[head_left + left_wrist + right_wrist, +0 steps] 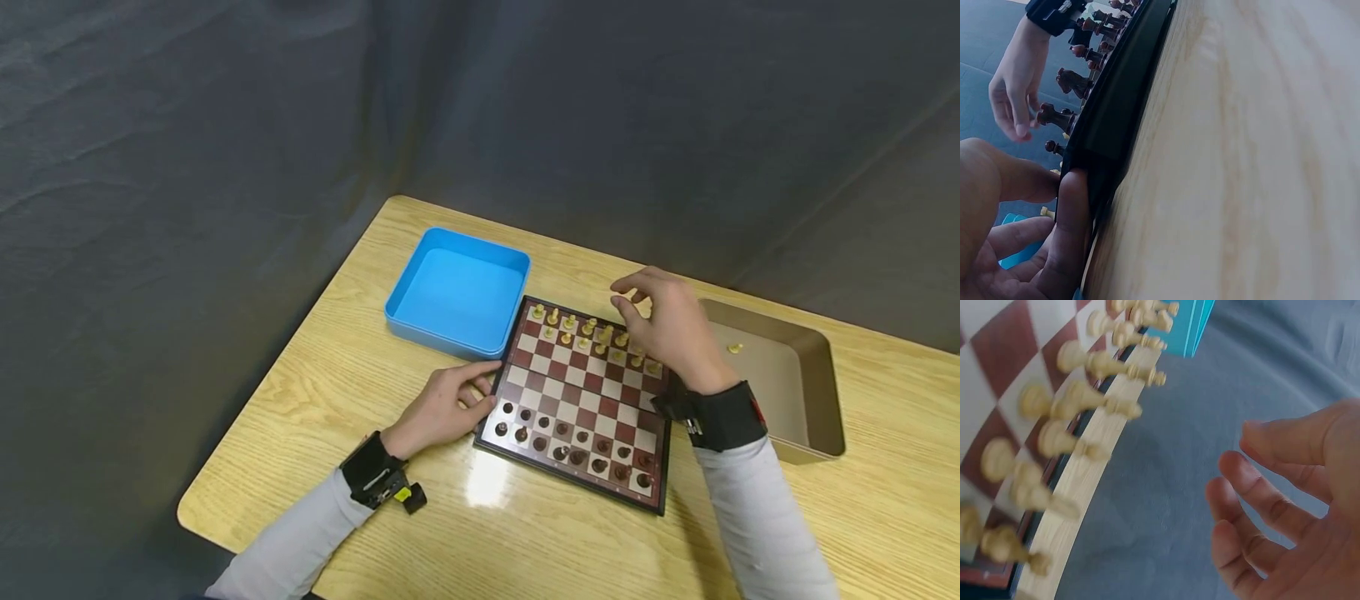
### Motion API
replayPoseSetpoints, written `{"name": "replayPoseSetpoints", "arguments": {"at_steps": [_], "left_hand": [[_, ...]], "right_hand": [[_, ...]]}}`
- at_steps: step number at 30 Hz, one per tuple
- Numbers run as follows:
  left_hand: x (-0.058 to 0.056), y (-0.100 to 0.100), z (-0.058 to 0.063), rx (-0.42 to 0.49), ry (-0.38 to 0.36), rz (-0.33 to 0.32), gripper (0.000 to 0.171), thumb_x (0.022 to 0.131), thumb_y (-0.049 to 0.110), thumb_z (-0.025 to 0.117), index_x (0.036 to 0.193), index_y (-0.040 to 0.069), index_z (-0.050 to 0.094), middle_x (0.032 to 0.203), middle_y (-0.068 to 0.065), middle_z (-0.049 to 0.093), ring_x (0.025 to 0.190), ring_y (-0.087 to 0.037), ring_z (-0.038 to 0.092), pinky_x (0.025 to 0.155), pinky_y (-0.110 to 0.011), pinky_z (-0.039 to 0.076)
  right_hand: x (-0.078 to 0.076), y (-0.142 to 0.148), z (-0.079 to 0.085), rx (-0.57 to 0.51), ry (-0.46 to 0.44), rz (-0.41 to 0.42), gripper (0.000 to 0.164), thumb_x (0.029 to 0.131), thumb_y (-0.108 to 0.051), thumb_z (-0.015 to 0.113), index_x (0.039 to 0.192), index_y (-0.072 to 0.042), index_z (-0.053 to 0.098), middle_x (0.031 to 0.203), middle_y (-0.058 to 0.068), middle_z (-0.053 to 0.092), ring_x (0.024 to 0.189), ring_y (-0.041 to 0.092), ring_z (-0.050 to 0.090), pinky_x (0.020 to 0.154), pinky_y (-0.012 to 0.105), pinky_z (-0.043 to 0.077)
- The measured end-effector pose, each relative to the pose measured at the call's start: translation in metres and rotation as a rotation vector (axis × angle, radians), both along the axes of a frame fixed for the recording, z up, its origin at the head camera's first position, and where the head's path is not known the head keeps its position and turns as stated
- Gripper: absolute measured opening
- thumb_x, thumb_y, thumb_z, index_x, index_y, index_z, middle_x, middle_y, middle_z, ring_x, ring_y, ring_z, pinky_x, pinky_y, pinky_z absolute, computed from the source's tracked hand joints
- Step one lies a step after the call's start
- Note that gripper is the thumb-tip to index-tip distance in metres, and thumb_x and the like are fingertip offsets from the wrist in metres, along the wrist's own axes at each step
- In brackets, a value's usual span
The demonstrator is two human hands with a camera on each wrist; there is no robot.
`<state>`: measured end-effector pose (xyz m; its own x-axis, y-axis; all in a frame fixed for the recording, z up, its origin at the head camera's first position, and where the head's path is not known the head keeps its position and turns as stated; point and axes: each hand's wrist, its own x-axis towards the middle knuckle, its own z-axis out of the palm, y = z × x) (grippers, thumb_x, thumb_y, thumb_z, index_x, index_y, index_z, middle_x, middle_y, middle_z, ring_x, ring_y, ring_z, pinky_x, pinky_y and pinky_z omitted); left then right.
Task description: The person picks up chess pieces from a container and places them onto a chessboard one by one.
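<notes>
A chessboard (566, 392) with red and white squares lies on the table, cream pieces (590, 327) along its far side and dark pieces (561, 452) along its near side. At its left edge, near the close corner, my left hand (446, 404) holds the black rim between thumb and finger. Over the far right part of the board hovers my right hand (667, 325), thumb and fingers loosely bent and apart. The right wrist view shows nothing between those fingers (1235, 472), with the cream pieces (1079, 403) standing off to their left.
An empty blue tray (457, 292) stands beyond the board's left corner. To the right, a brown box (817, 392) contains one cream piece (735, 348), and my right forearm passes over its near left side. Dark cloth (600, 125) hangs behind the wooden table (300, 400).
</notes>
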<state>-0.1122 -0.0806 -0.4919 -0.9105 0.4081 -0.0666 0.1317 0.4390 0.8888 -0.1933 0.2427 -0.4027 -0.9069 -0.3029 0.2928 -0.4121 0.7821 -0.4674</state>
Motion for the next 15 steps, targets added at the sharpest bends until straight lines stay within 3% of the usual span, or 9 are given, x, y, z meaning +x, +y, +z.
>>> {"name": "replayPoseSetpoints", "arguments": {"at_steps": [8,15], "left_hand": [[0.0,0.0,-0.002,0.023,-0.006,0.0,0.057,0.099,0.008,0.072,0.154,0.006,0.056,0.104,-0.004,0.074,0.073,-0.006,0.07,0.057,-0.024,0.058],[0.0,0.0,-0.002,0.047,-0.019,0.002,0.057,0.1,0.009,0.072,0.154,0.006,0.056,0.105,-0.007,0.074,0.073,-0.008,0.07,0.059,-0.024,0.06]], "right_hand": [[0.007,0.022,-0.003,-0.01,0.047,-0.03,0.018,0.102,-0.006,0.07,0.116,0.0,0.077,0.109,0.018,0.073,0.09,0.035,0.065,0.067,0.042,0.046],[0.01,0.04,-0.004,0.002,0.06,-0.058,0.017,0.101,-0.005,0.07,0.115,0.002,0.077,0.11,0.019,0.073,0.084,0.032,0.066,0.061,0.033,0.045]]}}
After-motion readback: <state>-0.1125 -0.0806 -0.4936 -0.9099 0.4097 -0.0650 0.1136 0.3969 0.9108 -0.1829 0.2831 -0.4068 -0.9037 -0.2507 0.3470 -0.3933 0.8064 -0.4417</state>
